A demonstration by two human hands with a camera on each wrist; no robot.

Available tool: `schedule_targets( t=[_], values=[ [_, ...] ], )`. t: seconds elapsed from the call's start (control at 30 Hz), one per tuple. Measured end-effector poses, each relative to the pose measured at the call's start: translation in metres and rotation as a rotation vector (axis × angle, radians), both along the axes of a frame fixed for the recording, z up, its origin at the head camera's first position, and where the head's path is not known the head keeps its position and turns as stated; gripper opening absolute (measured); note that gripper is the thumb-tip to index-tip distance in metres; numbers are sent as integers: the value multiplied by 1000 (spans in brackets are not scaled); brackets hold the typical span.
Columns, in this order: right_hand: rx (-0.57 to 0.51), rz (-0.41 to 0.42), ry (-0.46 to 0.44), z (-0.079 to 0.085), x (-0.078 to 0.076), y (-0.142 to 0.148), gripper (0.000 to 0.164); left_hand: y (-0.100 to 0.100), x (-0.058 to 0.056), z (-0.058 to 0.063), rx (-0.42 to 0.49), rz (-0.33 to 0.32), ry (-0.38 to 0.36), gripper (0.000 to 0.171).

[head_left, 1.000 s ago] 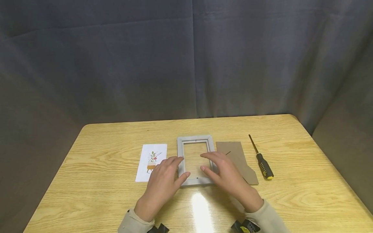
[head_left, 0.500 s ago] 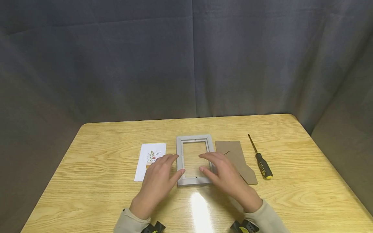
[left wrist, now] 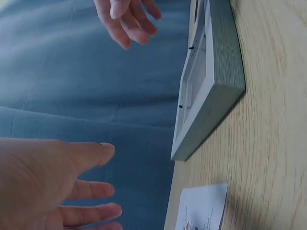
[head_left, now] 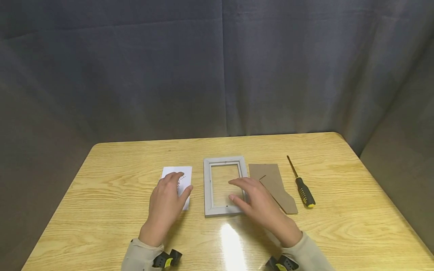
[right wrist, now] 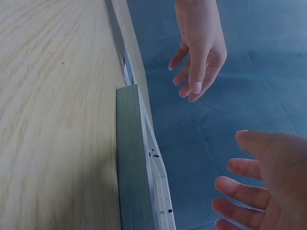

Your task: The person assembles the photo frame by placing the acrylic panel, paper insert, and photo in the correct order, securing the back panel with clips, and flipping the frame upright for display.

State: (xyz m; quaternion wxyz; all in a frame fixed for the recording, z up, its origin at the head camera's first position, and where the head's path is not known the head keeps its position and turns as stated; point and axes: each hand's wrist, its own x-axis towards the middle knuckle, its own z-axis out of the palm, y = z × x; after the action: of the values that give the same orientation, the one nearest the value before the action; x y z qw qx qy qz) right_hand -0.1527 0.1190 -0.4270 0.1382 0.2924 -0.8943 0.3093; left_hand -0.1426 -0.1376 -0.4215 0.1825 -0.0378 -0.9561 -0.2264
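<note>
My left hand (head_left: 166, 203) hovers above a white card (head_left: 185, 171) with a printed plant picture, hiding much of it. Its fingers are spread and loosely bent, holding nothing. In the left wrist view the card (left wrist: 204, 203) lies flat on the wood, apart from that hand. A grey picture frame (head_left: 208, 188) lies at the middle of the table, with small dark tabs along its inner edge. Above the frame's right side is my right hand (head_left: 259, 201), relaxed and holding nothing. The right wrist view has the frame (right wrist: 129, 158) below and left of the right hand (right wrist: 283, 177).
A brown backing board (head_left: 271, 177) with a dark slit and a cut corner lies right of the frame. Farther right rests a black and yellow screwdriver (head_left: 305, 192). Behind the wooden table (head_left: 129, 158) hangs a dark curtain (head_left: 169, 82).
My left hand has moved left, from the frame's left side to over the card. The right hand stays nearly where it was. The view has shifted slightly.
</note>
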Motion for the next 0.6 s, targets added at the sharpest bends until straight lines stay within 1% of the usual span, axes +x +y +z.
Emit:
schedule_targets(
  t=[0.2,0.23,0.43,0.6],
  values=[
    [4,12,11,-2,0,-2,37,-10,-1,-3,-36,38,-45,53],
    [7,11,10,-2,0,-2,37,-12,-1,-4,-45,38,-59,55],
    [11,18,9,-4,1,-4,39,-17,0,-7,-81,22,-197,65],
    [8,33,5,-4,2,-6,39,-17,0,-11,-88,15,-233,66]
  ],
)
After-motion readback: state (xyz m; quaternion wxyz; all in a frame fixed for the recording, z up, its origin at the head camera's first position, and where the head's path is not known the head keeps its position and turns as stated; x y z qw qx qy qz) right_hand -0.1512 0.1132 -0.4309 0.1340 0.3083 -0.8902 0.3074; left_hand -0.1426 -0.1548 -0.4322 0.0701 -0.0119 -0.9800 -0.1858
